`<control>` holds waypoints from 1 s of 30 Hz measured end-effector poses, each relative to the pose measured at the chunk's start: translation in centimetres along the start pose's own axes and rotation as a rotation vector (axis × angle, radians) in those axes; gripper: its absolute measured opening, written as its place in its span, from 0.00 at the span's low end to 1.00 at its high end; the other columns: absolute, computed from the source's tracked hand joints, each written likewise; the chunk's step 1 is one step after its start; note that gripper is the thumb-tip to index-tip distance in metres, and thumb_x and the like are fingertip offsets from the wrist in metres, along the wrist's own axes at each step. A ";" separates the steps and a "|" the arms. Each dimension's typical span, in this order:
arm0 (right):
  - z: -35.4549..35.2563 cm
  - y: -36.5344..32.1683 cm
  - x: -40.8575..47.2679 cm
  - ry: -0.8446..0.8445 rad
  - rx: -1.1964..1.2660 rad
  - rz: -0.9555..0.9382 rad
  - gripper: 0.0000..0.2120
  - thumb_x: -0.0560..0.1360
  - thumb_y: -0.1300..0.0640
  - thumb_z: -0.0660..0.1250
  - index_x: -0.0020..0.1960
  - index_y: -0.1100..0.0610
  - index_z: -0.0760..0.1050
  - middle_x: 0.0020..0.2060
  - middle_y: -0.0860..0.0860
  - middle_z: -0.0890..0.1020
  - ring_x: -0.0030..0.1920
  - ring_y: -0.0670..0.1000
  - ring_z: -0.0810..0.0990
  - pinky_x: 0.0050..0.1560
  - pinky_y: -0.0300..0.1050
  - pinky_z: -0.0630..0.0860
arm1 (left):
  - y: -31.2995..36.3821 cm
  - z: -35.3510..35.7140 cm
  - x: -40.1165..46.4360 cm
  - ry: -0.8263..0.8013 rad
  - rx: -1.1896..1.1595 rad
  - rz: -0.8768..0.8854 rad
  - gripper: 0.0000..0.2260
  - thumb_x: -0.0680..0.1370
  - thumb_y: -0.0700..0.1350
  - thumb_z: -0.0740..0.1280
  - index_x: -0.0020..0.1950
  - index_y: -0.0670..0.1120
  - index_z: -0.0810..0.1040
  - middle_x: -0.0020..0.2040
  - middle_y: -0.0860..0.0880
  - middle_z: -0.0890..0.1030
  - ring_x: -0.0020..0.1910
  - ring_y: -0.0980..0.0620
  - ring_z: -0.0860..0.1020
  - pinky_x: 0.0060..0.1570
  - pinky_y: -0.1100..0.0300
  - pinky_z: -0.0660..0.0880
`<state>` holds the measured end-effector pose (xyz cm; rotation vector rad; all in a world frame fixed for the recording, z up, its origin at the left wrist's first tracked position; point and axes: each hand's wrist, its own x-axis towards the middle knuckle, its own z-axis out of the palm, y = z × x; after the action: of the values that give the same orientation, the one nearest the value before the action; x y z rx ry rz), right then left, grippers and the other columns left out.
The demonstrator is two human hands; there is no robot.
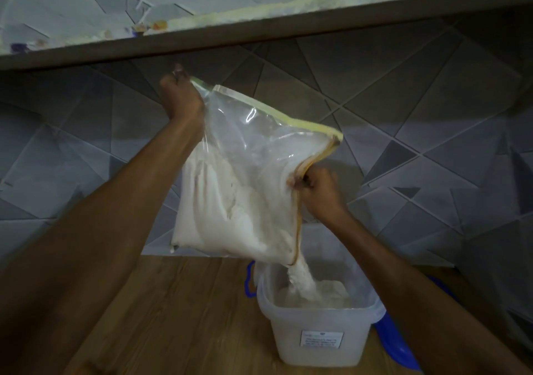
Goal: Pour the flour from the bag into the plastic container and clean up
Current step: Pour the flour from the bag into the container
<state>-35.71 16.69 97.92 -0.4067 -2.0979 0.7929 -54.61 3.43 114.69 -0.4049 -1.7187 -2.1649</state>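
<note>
Now | clear bag (245,149) tilted, flour (300,282) streaming into container (317,337) | both hands gripping bag: L (180,97), R (318,190)

The clear plastic bag (245,155) with its yellow zip strip hangs tilted in the air, mouth turned down to the right; white flour (230,216) lies heaped in its lower half; a thin stream spills from the lowest corner into the plastic container (317,325) directly beneath; that translucent tub stands upright on the wooden bench (187,317), lid off, a white label on its front, a shallow mound of flour inside.
</note>
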 end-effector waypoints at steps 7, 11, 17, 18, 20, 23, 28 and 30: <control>0.2 -0.1 -0.4 -0.048 -0.025 -0.023 0.10 0.75 0.59 0.72 0.39 0.64 0.78 0.36 0.54 0.83 0.39 0.51 0.82 0.38 0.44 0.76 | -0.4 0.1 -0.3 0.003 0.048 0.058 0.17 0.85 0.49 0.58 0.59 0.35 0.76 0.52 0.41 0.80 0.51 0.46 0.78 0.46 0.63 0.69; 0.1 0.0 -0.3 -0.005 -0.027 0.024 0.09 0.75 0.57 0.71 0.41 0.63 0.79 0.37 0.54 0.84 0.43 0.54 0.83 0.44 0.50 0.80 | -0.1 0.3 -0.5 0.004 0.068 0.072 0.17 0.85 0.48 0.57 0.58 0.34 0.77 0.56 0.38 0.81 0.52 0.44 0.79 0.47 0.59 0.71; -0.2 0.2 -0.5 -0.027 0.016 0.075 0.07 0.74 0.57 0.71 0.42 0.60 0.80 0.38 0.52 0.85 0.43 0.53 0.84 0.45 0.55 0.82 | 0.6 0.7 -1.3 -0.023 0.079 0.100 0.15 0.85 0.49 0.58 0.51 0.40 0.77 0.46 0.40 0.80 0.43 0.50 0.74 0.45 0.56 0.73; -0.5 0.4 -0.4 0.003 0.016 0.098 0.07 0.74 0.56 0.71 0.41 0.59 0.80 0.37 0.52 0.85 0.42 0.53 0.84 0.45 0.55 0.82 | 0.6 0.6 -1.2 -0.018 0.069 0.089 0.15 0.85 0.49 0.58 0.52 0.39 0.78 0.48 0.39 0.81 0.44 0.49 0.75 0.47 0.54 0.75; -0.8 0.3 -0.6 -0.073 0.035 0.097 0.05 0.74 0.57 0.72 0.40 0.56 0.79 0.37 0.49 0.84 0.43 0.53 0.84 0.45 0.54 0.82 | 0.6 0.6 -1.3 -0.028 0.061 0.089 0.15 0.85 0.49 0.58 0.48 0.40 0.77 0.47 0.39 0.81 0.44 0.47 0.76 0.48 0.54 0.75; -0.5 0.2 -1.0 -0.110 0.016 0.060 0.04 0.72 0.57 0.72 0.39 0.56 0.79 0.38 0.50 0.84 0.44 0.53 0.83 0.46 0.56 0.82 | 0.2 0.9 -2.1 -0.065 0.071 0.123 0.17 0.85 0.48 0.59 0.46 0.38 0.78 0.40 0.41 0.79 0.40 0.46 0.76 0.43 0.57 0.70; -1.0 1.5 -0.9 -0.072 0.031 0.116 0.11 0.69 0.51 0.69 0.43 0.59 0.81 0.39 0.50 0.86 0.43 0.51 0.85 0.45 0.57 0.82 | -1.1 0.2 -2.2 -0.031 0.120 0.103 0.16 0.85 0.51 0.57 0.38 0.49 0.69 0.40 0.47 0.76 0.42 0.49 0.74 0.45 0.55 0.72; -1.4 1.2 -1.2 -0.023 0.053 0.142 0.09 0.69 0.53 0.70 0.42 0.59 0.81 0.38 0.52 0.86 0.41 0.52 0.85 0.44 0.57 0.82 | -1.5 -0.1 -1.9 -0.022 0.109 0.101 0.15 0.85 0.53 0.57 0.41 0.49 0.70 0.45 0.44 0.80 0.46 0.45 0.78 0.50 0.52 0.75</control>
<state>-33.93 17.51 97.04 -0.5242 -2.0813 0.9377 -53.58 3.82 112.55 -0.4772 -1.7789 -1.9938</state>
